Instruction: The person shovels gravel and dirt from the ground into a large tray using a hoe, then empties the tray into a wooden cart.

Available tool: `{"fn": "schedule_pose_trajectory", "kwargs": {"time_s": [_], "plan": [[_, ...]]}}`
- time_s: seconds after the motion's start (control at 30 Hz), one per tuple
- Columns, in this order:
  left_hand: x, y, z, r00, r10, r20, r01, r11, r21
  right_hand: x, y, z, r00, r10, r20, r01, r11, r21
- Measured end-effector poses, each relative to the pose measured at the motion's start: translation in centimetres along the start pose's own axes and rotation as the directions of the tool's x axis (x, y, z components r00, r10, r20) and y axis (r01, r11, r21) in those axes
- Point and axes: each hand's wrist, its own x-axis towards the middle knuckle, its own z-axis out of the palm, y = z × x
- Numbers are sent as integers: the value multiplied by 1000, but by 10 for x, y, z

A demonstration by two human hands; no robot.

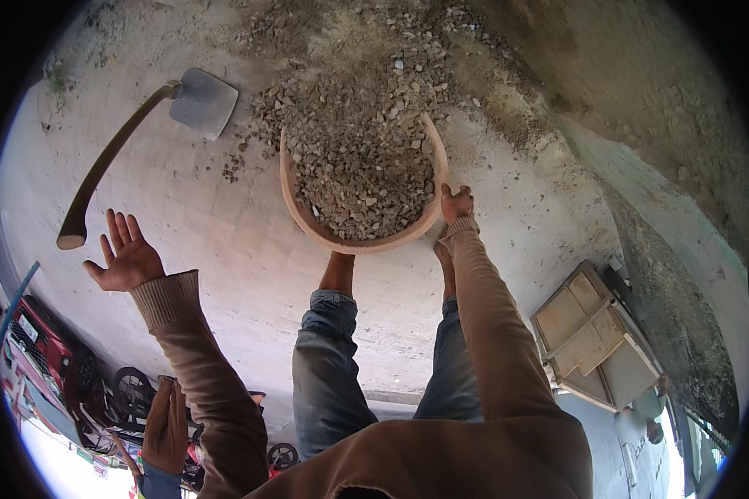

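Note:
A rounded, tan, scoop-like pan (296, 211) lies on the ground before my feet, its rim curving round a load of crushed stone (366, 187). The pan's far side merges with the rubble pile (349, 66), so its edge there is hidden. My right hand (458, 205) grips the right side of the rim, fingers bent. Off to the left, my left hand (126, 256) is raised with the palm showing and fingers spread, holding nothing. Just beyond it lies a hoe (112, 158), its wooden handle end nearest that hand and its flat metal blade (205, 103) beside the rubble.
A rough earthen bank or wall (641, 100) runs along the right. Wooden boxes or panels (592, 337) sit at the lower right. At lower left are a red vehicle (50, 345), a motorcycle wheel (131, 384) and another person (165, 432).

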Motion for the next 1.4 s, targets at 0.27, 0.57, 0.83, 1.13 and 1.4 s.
{"fn": "schedule_pose_trajectory", "kwargs": {"time_s": [0.27,0.57,0.83,1.13,1.4], "plan": [[12,-346,-116,730,-680,77,52,167,985,109,-59,30,932,-307,195,125,774,621],[-40,-405,-62,665,-744,-66,414,294,861,134,-38,-20,860,-258,440,-224,584,780],[-42,-405,-81,648,-759,60,303,329,895,110,-54,-8,920,-286,269,21,719,694],[-132,-368,-58,805,-584,106,326,584,744,86,-35,17,953,-295,65,92,488,868],[-254,-247,-62,841,-444,309,86,674,733,-39,60,-57,938,-333,-95,206,315,927]]}}
